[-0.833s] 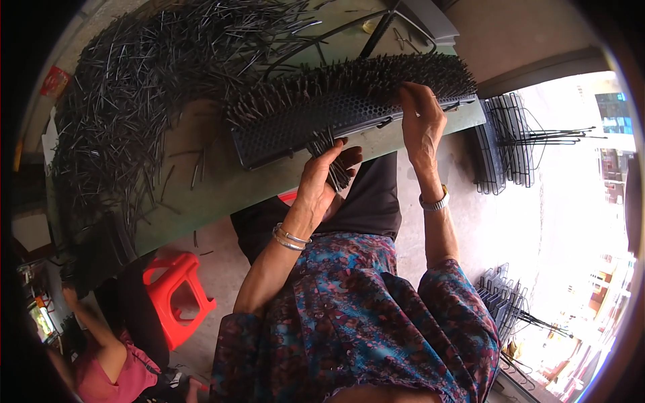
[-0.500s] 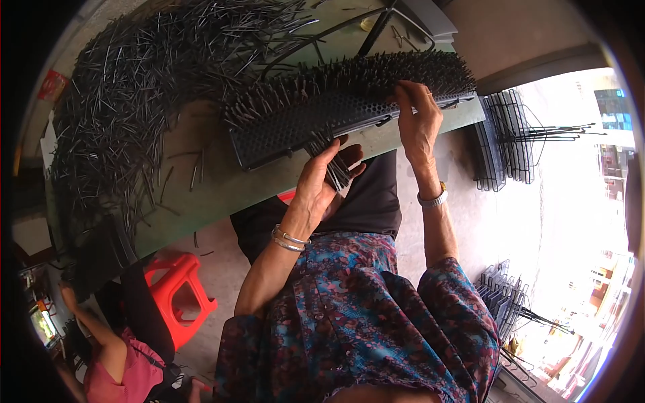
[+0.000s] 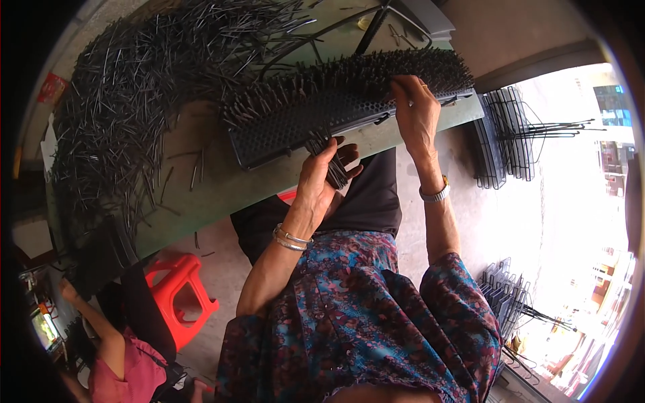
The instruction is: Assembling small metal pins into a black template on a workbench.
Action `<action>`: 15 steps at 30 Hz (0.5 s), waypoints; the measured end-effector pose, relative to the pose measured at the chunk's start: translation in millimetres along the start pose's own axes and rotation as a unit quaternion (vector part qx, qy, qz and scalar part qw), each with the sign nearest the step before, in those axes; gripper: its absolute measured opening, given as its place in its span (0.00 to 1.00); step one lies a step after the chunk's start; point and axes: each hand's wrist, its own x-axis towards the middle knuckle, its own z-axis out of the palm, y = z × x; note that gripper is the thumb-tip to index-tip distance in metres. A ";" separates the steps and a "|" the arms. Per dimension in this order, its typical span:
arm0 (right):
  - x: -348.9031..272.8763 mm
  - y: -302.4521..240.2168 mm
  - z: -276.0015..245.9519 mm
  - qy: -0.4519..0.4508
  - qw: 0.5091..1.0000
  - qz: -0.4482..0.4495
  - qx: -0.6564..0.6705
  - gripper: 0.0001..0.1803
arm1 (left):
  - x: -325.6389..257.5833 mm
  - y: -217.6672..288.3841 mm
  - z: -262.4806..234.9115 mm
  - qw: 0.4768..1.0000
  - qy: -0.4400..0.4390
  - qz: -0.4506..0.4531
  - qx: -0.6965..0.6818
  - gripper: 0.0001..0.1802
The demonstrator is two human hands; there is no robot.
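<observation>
My left hand (image 3: 321,169) is closed round a bundle of thin black sticks (image 3: 336,171), just off the near edge of the table. Above it a long black perforated board (image 3: 302,134) lies slantwise, its far rows of holes filled with upright black sticks (image 3: 363,72). The near rows of holes at its left part are bare. My right hand (image 3: 418,111) is over the board's right half with thumb and fingers pinched together among the sticks. What those fingertips hold, if anything, is too small to make out.
A big heap of loose black sticks (image 3: 127,101) covers the table's left side. Below it stands a red plastic stool (image 3: 185,302), near another person in a pink top (image 3: 131,369). Black wire racks (image 3: 510,138) stand on the floor at right. A black metal frame (image 3: 373,30) rises behind the board.
My right hand has shifted slightly left and its fingertips have tipped down a little. The left hand keeps its bundle in nearly the same place.
</observation>
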 end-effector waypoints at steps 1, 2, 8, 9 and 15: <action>1.5 0.9 -0.5 -0.011 1.000 -0.003 0.006 0.06 | -0.8 0.8 0.2 1.000 0.004 -0.010 0.000 0.14; 2.8 1.6 -1.4 -0.022 1.000 -0.005 0.011 0.06 | -1.8 1.7 0.7 1.000 0.008 -0.020 0.000 0.14; 5.0 5.2 -3.6 -0.076 0.995 0.016 0.058 0.07 | -1.7 3.4 -5.1 0.998 -0.015 0.019 0.057 0.16; 3.9 7.6 -2.2 -0.075 0.995 0.016 0.057 0.07 | -0.8 3.4 -5.3 0.998 -0.016 0.019 0.057 0.16; -0.5 4.5 5.5 -0.039 0.991 -0.046 -0.123 0.07 | -2.1 2.3 0.4 0.998 -0.012 0.019 0.059 0.17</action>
